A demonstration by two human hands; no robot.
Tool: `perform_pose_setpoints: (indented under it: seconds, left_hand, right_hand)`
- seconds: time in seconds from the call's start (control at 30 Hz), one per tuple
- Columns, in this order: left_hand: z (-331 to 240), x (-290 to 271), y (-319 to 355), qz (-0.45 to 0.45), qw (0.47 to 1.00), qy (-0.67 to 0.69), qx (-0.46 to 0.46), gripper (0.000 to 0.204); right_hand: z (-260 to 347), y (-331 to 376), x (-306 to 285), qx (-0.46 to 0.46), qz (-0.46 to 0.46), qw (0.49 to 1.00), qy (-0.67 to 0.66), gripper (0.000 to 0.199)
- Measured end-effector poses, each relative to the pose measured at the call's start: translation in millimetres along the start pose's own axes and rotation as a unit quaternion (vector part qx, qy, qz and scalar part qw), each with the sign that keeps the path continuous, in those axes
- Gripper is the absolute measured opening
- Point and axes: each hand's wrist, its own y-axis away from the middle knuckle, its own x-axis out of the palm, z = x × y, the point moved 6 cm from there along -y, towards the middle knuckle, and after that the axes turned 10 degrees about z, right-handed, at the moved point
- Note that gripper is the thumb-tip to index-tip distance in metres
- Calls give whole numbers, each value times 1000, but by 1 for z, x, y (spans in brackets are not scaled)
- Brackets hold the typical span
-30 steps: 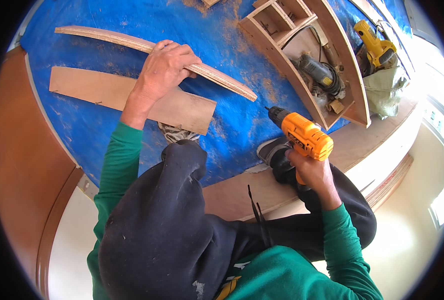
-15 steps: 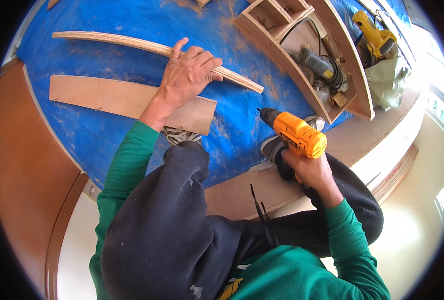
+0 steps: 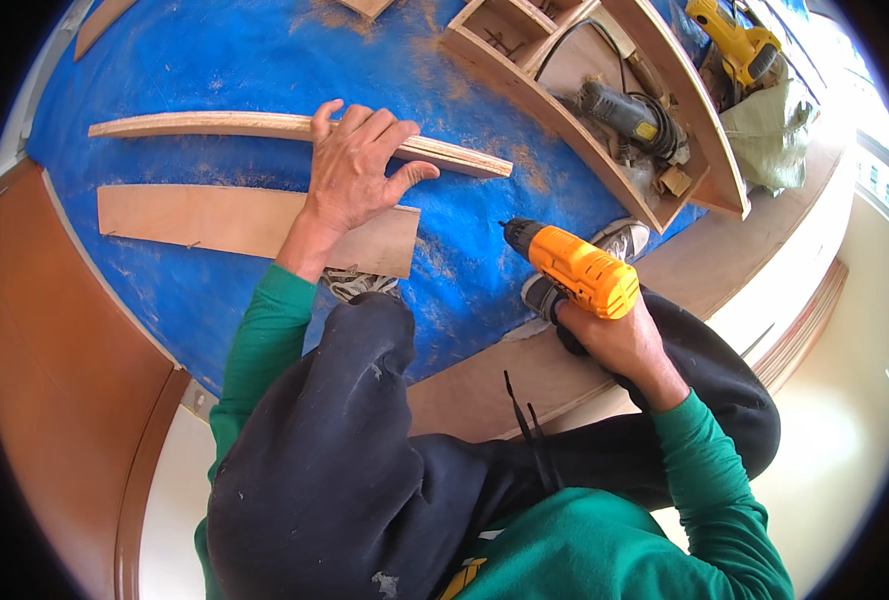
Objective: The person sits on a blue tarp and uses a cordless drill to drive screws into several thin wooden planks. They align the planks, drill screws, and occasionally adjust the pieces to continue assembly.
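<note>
My left hand (image 3: 353, 185) is hooked over a long curved plywood strip (image 3: 215, 123), fingers across its edge and thumb stretched to the near side. Layered edges show along the strip. Just nearer lies a flat plywood panel (image 3: 245, 212) with small nails or screws along its near edge, partly beneath my left wrist. My right hand (image 3: 615, 335) grips an orange cordless drill (image 3: 580, 268) by its handle. The drill's black chuck points to the far left, above the blue sheet and apart from the wood.
Blue sheeting (image 3: 235, 60) strewn with sawdust covers the floor. At the far right stands a curved wooden frame (image 3: 555, 110) with compartments, holding a grey corded power tool (image 3: 625, 115). A yellow power tool (image 3: 740, 45) rests beyond it. My shoe (image 3: 620, 240) is near the drill.
My left hand has brought the strip's left end nearer, closer to the flat panel, and my thumb has spread. The view has shifted slightly; the drill remains in my right hand.
</note>
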Motion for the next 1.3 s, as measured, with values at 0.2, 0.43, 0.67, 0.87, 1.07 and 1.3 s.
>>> perform_pose_setpoints:
  seconds: [0.2,0.43,0.67,0.87,1.07,1.3]
  left_hand:
    - [-1,7,1,-2,999,-22,-31,42]
    - [-4,5,15,4,1000,-30,-5,49]
    - [-2,5,34,7,1000,4,-15,48]
    - [1,8,26,10,999,-49,-3,44]
    - [7,12,14,25,998,-65,12,44]
    - [5,12,1,21,996,-81,29,42]
  right_hand:
    - [-5,1,5,-28,-4,999,37,34]
    - [-2,5,2,-4,14,998,60,32]
    - [-2,3,7,4,22,997,74,26]
    - [-1,8,12,15,56,988,142,24]
    - [6,17,30,-45,74,972,218,24]
    - [4,28,38,-73,113,967,216,27]
